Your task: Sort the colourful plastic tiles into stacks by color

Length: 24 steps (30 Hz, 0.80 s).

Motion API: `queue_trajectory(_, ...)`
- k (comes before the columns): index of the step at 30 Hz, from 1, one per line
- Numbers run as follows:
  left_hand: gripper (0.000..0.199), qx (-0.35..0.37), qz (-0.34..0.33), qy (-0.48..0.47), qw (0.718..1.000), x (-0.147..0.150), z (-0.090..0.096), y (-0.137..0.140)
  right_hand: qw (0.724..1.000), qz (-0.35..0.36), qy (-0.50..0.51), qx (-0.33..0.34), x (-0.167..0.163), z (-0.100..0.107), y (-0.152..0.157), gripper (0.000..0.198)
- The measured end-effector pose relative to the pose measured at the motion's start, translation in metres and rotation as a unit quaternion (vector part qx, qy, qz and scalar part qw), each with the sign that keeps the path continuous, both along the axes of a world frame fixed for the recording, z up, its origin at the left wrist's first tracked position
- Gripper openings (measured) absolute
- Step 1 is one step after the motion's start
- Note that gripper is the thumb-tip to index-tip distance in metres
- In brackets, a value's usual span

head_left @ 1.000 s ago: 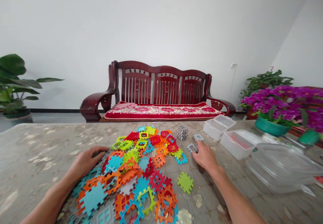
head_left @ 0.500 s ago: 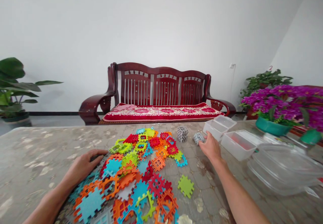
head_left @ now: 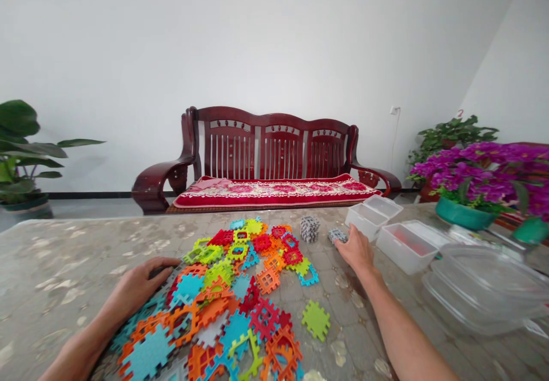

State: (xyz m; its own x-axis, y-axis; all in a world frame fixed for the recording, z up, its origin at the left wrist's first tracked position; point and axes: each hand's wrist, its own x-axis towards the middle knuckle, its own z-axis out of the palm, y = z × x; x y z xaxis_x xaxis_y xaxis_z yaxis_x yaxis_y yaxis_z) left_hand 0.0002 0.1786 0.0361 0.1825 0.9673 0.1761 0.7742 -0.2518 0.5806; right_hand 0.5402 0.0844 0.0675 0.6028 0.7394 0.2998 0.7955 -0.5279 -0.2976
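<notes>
My right hand (head_left: 357,251) reaches out to a small stack of grey interlocking tiles (head_left: 337,235), its thumb and fingers curled against the near right side. A taller stack of grey tiles (head_left: 309,229) stands just left of it. My left hand (head_left: 139,281) lies on the left edge of a loose pile of notched plastic tiles (head_left: 226,306), with thumb and forefinger apart and some fingertips hidden. Orange, red, green, blue and grey tiles overlap in the pile, some solid and some with window-like cutouts. One green tile (head_left: 316,320) lies alone between the pile and my right forearm.
Two clear plastic boxes stand right of my right hand, an open box (head_left: 368,221) and another with something red inside (head_left: 406,248). Larger clear containers (head_left: 484,289) lie nearer. Purple flowers in a teal pot (head_left: 465,214) stand behind. A wooden bench (head_left: 266,146) is beyond the table.
The small grey stack now looks lower and flatter beside my right hand, which has shifted slightly left. My left hand stays at the pile's edge.
</notes>
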Motion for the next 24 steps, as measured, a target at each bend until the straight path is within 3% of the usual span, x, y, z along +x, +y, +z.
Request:
queue_trajectory(13, 0.046, 0.005, -0.004, -0.012, 1.0, 0.0, -0.004, 0.0, 0.999, -0.005, 0.007, -0.046, -0.002, -0.007, 0.0, 0.069)
queue_trajectory(16, 0.047, 0.01, -0.001, -0.013, 1.0, 0.003, 0.001, -0.005, 1.0, -0.004, 0.002, -0.002, -0.001, -0.008, -0.006, 0.071)
queue_trajectory(18, 0.045, 0.015, 0.002, -0.012, 1.0, 0.005, 0.003, -0.007, 0.997, 0.008, -0.019, 0.071, -0.003, -0.008, -0.01, 0.064)
queue_trajectory(21, 0.042, 0.024, -0.001, -0.013, 1.0, 0.006, 0.004, -0.01, 0.979, 0.096, -0.02, 0.18, -0.017, -0.007, -0.013, 0.048)
queue_trajectory(24, 0.041, 0.034, -0.005, -0.017, 0.999, 0.006, 0.003, -0.01, 0.949, 0.251, 0.058, 0.18, -0.051, -0.003, -0.015, 0.032)
